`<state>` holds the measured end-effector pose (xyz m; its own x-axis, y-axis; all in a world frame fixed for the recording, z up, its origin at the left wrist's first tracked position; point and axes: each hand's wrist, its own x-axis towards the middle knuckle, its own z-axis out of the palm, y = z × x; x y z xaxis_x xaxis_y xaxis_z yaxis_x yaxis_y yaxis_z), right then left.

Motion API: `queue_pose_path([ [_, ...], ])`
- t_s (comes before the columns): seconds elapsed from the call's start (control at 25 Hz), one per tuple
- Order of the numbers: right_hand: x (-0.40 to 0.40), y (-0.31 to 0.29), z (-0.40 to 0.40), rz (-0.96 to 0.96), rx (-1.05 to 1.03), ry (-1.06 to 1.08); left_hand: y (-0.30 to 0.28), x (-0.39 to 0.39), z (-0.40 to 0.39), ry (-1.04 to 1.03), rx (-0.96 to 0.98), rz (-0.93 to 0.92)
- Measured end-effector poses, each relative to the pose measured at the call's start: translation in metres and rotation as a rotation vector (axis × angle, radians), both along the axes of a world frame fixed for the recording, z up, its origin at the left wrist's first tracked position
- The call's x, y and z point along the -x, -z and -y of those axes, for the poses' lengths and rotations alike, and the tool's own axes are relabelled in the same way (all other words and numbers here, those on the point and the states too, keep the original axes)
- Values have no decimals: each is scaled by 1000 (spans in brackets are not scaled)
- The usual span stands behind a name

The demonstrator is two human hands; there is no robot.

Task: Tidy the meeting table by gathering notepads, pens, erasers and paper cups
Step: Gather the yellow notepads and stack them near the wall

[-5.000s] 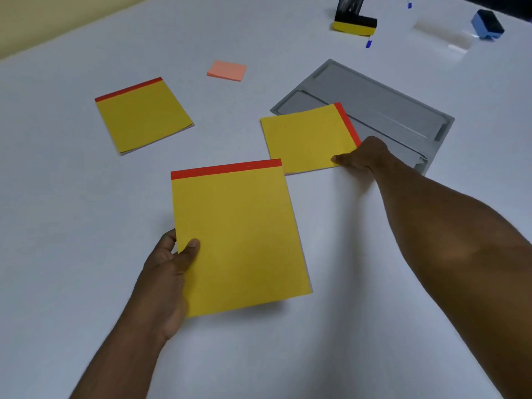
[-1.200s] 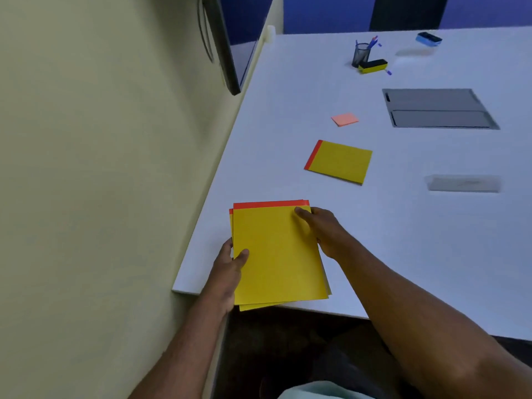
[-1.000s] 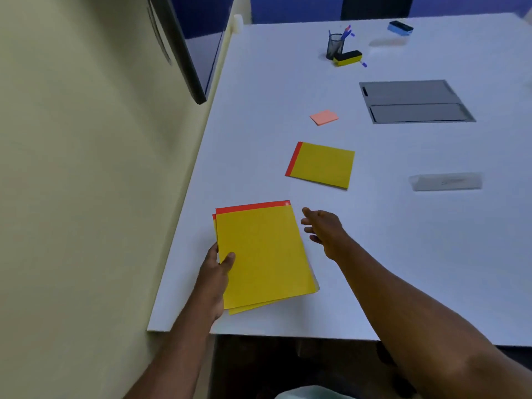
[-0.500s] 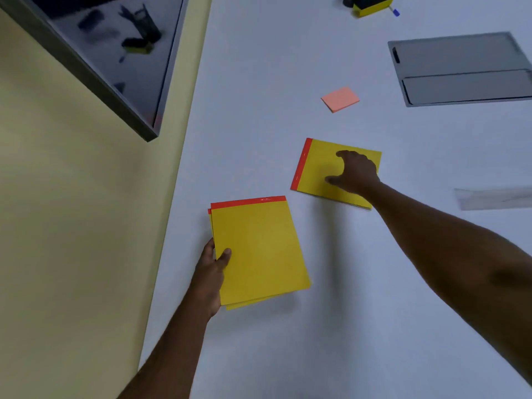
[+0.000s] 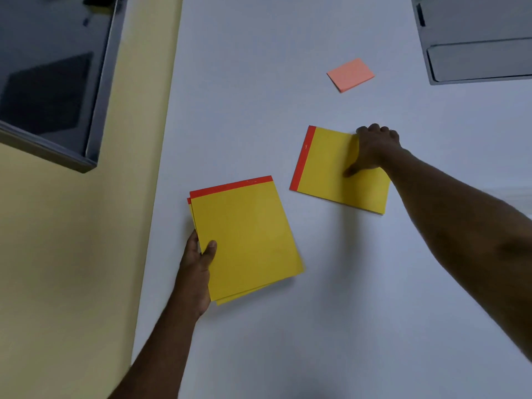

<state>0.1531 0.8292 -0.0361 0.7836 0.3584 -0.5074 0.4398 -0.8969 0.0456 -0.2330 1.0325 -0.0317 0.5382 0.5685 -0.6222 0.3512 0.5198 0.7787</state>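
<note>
The left hand [image 5: 198, 269] is nearest the viewer, close to the left edge of the white tabletop [image 5: 331, 326]. It grips a stack of yellow notepads [image 5: 247, 237] at the stack's lower-left side: the thumb lies on the top cover and the fingers are curled round the edge and hidden beneath. The stack consists of at least two pads, slightly offset, so that a second red binding strip and a second yellow corner show behind the top one. The red binding strips face the far side of the tabletop. Whether the stack rests flat on the tabletop or is raised off it cannot be told.

Farther in, to the right of the stack and apart from it, a single yellow notepad [image 5: 325, 168] lies flat on the tabletop with its red binding strip toward the left edge. The right hand [image 5: 374, 148] is on this pad's far-right corner. The thumb presses on the yellow cover and the fingers are curled over the far edge, so the hand grips the pad at that corner. The right forearm runs from the lower right across the tabletop and covers part of the pad's right side.

Beyond the single pad, a small pink sticky-note pad [image 5: 351, 74] lies flat on the tabletop, well apart from both hands. At the far right, a grey tray [image 5: 475, 38] lies on the tabletop, cut off by the frame. Left of the tabletop is a yellow wall [image 5: 72, 254] carrying a dark framed screen [image 5: 51, 76].
</note>
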Motion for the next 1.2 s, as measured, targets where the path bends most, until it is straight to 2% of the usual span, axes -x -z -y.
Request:
queue_pose_path([
  [0.2,9,0,10,-78,53,117,-6,4,5,0,18,21],
  [0.36,35,-14,31,-89,-133,117,-11,20,7,7,-2,11],
  [0.44,50,-26,45,-303,-287,217,-13,28,5,11,-8,6],
  [0.52,75,-40,65,-571,-499,442,-22,41,7,11,-13,16],
  [0.6,93,-43,80,-701,-589,577,-20,49,5,6,-9,19],
  [0.72,122,-46,91,-729,-642,579,-21,63,4,8,2,34],
  [0.88,158,-72,100,-588,-710,482,-15,80,1,57,16,3],
  [1.04,210,-115,84,-526,-1091,585,-11,108,-13,93,-6,-34],
  [1.12,238,-119,69,-600,-1267,725,-6,111,-15,126,-10,-65],
  [1.2,278,-102,43,-685,-1327,813,-4,124,-21,153,-1,-62],
])
